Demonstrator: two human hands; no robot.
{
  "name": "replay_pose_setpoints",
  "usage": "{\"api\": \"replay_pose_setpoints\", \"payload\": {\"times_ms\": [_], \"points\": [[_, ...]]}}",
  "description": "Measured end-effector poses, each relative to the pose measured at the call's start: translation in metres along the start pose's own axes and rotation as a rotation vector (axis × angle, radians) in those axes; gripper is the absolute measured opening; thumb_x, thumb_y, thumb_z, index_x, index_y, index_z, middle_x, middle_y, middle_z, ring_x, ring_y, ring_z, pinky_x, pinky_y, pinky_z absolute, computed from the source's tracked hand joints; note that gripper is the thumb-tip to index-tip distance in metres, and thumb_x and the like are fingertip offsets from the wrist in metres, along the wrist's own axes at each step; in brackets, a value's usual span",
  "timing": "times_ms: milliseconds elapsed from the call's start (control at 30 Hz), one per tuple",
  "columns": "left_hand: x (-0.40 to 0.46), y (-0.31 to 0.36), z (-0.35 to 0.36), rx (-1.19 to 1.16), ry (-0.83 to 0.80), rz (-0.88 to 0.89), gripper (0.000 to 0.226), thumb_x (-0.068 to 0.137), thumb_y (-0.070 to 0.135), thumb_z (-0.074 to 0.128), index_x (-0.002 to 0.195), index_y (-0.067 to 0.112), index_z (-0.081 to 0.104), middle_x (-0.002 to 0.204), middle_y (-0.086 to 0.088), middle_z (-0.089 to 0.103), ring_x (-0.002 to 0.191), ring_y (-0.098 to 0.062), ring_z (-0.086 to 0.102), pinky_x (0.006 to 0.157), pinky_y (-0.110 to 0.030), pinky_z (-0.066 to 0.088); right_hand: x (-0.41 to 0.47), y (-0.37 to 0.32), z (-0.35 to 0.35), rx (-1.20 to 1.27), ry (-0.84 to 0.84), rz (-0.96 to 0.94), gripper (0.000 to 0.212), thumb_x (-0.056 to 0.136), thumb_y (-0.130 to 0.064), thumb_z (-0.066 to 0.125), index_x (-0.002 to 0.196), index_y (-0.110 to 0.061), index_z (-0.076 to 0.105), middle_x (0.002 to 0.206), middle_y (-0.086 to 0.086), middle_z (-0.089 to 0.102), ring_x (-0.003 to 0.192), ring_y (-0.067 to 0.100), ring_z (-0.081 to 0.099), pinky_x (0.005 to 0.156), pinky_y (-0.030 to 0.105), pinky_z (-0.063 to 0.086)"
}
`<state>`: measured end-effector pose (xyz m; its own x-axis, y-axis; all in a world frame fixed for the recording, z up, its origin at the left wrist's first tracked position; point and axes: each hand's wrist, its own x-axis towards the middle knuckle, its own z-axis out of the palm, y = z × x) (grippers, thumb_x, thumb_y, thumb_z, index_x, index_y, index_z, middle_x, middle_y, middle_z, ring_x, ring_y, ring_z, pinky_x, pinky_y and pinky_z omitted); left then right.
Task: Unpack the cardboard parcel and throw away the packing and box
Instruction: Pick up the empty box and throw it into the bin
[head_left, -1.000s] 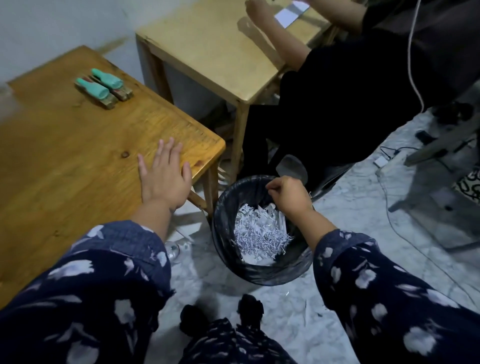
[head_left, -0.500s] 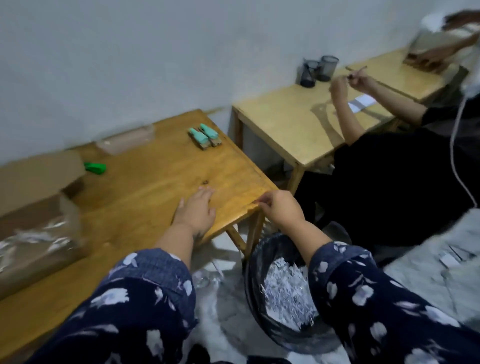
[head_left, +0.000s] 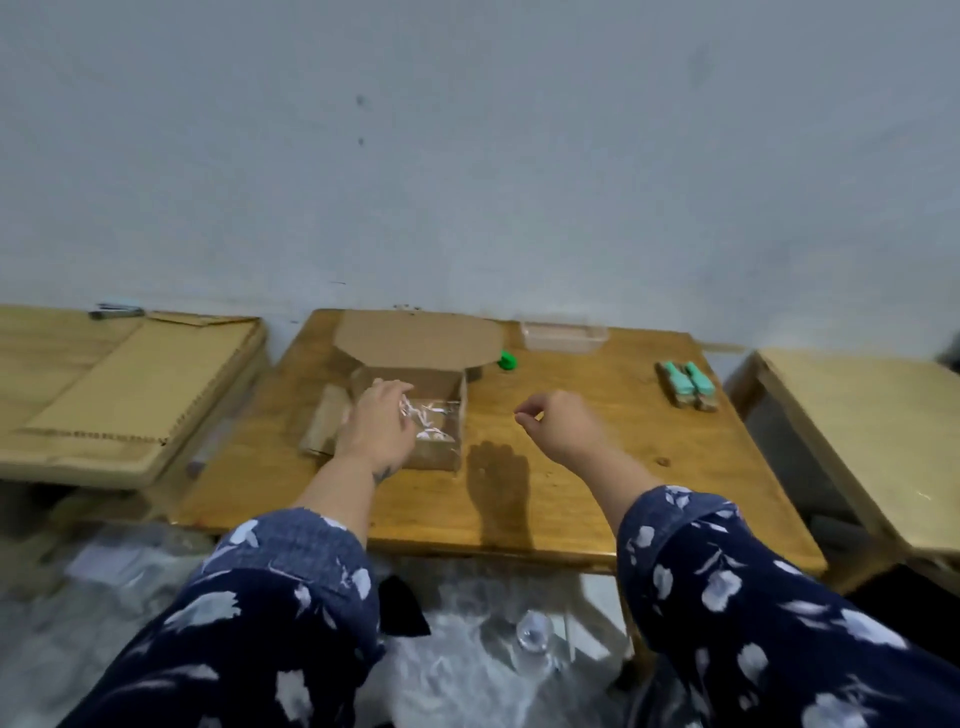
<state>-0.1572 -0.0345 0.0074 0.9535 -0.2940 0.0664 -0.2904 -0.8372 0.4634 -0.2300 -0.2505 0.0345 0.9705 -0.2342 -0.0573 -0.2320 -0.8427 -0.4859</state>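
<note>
An open cardboard box (head_left: 447, 382) stands on the wooden table (head_left: 597, 467), its lid flap (head_left: 415, 338) folded back toward the wall. Clear crinkled plastic packing (head_left: 436, 421) lies inside it. My left hand (head_left: 376, 423) reaches over the box's left side, fingers spread above the plastic; whether they touch it I cannot tell. My right hand (head_left: 558, 423) hovers above the bare tabletop to the right of the box, fingers loosely curled and holding nothing.
Two teal-handled items (head_left: 688, 384) lie at the table's right, a small green object (head_left: 507, 360) and a clear plastic tray (head_left: 563, 335) near the wall. A flattened cardboard sheet (head_left: 135, 379) covers the left table. Another table (head_left: 857, 431) stands right. Plastic litter (head_left: 467, 660) lies on the floor.
My view swung from the floor bin up to the table. My left hand moved from the table edge to the open box. My right hand left the bin and rose over the tabletop.
</note>
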Motion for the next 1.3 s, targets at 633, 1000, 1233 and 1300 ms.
{"api": "replay_pose_setpoints", "payload": {"times_ms": [633,1000,1233,1300], "points": [[0.113,-0.126,0.021,-0.640,0.028,-0.309,0.049,0.102,0.021,0.038,0.150,0.021,0.027,0.152,-0.002,0.037,0.138,-0.020,0.037,0.103,-0.026,0.031,0.142,-0.053,0.111,0.723,0.235,0.563,0.047,0.098,-0.036,0.042,0.140,-0.015,0.043,0.136,0.011,0.052,0.118,0.027,0.052,0.087,0.035,0.044],[0.146,-0.113,0.033,-0.452,-0.007,-0.187,0.046,0.098,0.030,0.050,0.142,0.023,0.043,0.139,0.003,0.053,0.104,-0.004,0.059,0.074,-0.010,0.046,0.166,-0.052,0.100,0.903,0.210,0.542,0.039,0.097,-0.016,0.050,0.136,-0.023,0.050,0.131,0.010,0.055,0.080,0.012,0.053,0.056,0.019,0.040],[0.160,-0.108,0.037,-0.250,0.082,-0.182,0.038,0.095,0.027,0.055,0.134,0.023,0.055,0.112,0.000,0.071,0.089,-0.018,0.068,0.068,-0.027,0.056,0.168,-0.049,0.101,0.832,0.215,0.504,0.036,0.093,-0.015,0.057,0.129,-0.021,0.058,0.134,0.011,0.054,0.095,0.015,0.055,0.067,0.018,0.044],[0.161,-0.107,0.038,-0.243,0.080,-0.184,0.037,0.096,0.023,0.053,0.133,0.022,0.056,0.103,0.000,0.073,0.078,-0.018,0.067,0.058,-0.024,0.052,0.169,-0.048,0.102,0.774,0.236,0.504,0.036,0.092,-0.016,0.059,0.128,-0.019,0.059,0.135,0.009,0.055,0.113,0.022,0.055,0.080,0.023,0.044]]}}
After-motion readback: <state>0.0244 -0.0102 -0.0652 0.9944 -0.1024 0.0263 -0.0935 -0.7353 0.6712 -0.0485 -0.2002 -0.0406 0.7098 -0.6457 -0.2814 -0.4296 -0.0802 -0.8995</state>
